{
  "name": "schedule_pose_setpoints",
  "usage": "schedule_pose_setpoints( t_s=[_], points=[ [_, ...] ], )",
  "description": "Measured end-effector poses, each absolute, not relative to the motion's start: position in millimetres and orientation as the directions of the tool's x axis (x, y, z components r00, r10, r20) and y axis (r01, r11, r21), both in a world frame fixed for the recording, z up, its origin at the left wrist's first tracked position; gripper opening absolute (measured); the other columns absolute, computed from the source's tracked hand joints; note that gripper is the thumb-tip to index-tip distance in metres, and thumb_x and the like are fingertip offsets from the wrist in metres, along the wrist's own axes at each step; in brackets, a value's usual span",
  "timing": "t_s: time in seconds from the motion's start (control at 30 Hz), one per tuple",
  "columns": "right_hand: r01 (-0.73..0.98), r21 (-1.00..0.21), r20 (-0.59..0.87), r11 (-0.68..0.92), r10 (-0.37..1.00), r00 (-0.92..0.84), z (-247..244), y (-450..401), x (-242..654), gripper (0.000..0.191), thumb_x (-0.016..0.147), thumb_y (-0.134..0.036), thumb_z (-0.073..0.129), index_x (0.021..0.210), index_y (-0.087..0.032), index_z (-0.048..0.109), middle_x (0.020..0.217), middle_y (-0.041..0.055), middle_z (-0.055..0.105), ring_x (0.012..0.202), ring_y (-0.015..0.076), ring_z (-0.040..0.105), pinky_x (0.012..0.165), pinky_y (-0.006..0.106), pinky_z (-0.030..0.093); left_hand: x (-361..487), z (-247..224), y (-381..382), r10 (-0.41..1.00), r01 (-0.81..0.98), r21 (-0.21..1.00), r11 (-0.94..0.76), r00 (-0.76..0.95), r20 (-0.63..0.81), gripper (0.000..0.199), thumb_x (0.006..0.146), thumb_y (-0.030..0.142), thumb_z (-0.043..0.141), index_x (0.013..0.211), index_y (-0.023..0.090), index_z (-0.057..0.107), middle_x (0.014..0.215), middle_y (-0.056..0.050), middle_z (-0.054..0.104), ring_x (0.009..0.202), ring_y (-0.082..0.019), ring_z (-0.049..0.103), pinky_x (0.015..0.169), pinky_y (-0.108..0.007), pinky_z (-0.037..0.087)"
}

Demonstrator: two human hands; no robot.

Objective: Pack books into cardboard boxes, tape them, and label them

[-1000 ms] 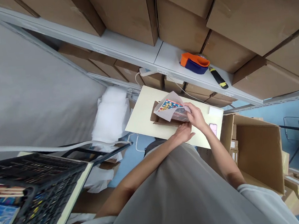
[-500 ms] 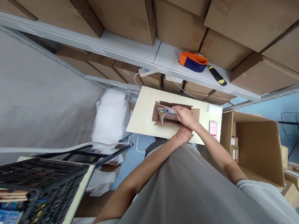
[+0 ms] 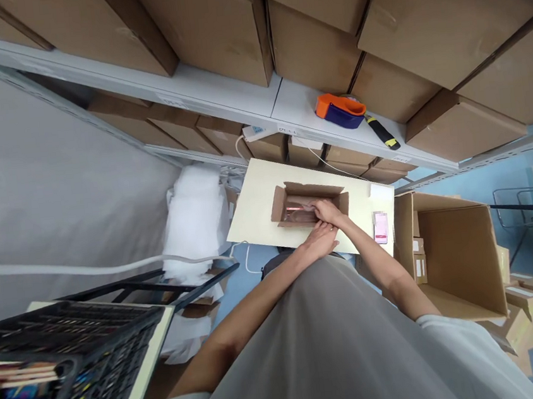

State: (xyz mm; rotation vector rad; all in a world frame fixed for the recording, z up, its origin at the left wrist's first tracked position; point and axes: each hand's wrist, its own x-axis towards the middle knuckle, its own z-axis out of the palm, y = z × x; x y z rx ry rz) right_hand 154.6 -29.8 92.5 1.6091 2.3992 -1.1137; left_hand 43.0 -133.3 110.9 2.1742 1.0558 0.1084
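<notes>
A small open cardboard box (image 3: 278, 206) sits on a pale yellow tabletop (image 3: 252, 194), its flaps spread outward. Inside lies a package in translucent wrap (image 3: 298, 214), with a bit of red showing through. My right hand (image 3: 329, 212) reaches over the box's right end, fingers curled at the wrap; the fingertips are partly hidden. Against the near side of the box rests my left hand (image 3: 321, 241), its fingers bent at the edge just below my right hand. A phone (image 3: 380, 227) with a pink screen lies to the right on the tabletop.
An orange and blue tape dispenser (image 3: 340, 111) and a black and yellow cutter (image 3: 382, 133) lie on the shelf (image 3: 297, 104) ahead, under large cartons (image 3: 314, 42). White wrapping sheets (image 3: 196, 216) hang at left. A black crate (image 3: 106, 356) stands lower left; a big open carton (image 3: 460, 249) is at right.
The wrapped package's raised, colourful end has gone down into the box. My right hand has moved slightly lower with it, while my left hand has shifted a little along the near side.
</notes>
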Motion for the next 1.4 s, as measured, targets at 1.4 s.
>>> schedule_pose_setpoints(
  t_s=[1.4],
  points=[
    [0.737,-0.66,-0.157,-0.143,0.986,0.05,99,-62,222,0.06,0.112,-0.053,0.047,0.154,-0.014,0.064,0.136,0.0184,0.077,0.088,0.0248,0.08,0.089,0.041,0.067,-71,84,-71,0.967,0.845,0.534,-0.031,0.16,-0.199,0.039,0.099,0.045,0.079,0.128,0.021,0.067,0.119,-0.018,0.084,0.121,-0.041,0.08,0.115,-0.054,0.058]
  ],
)
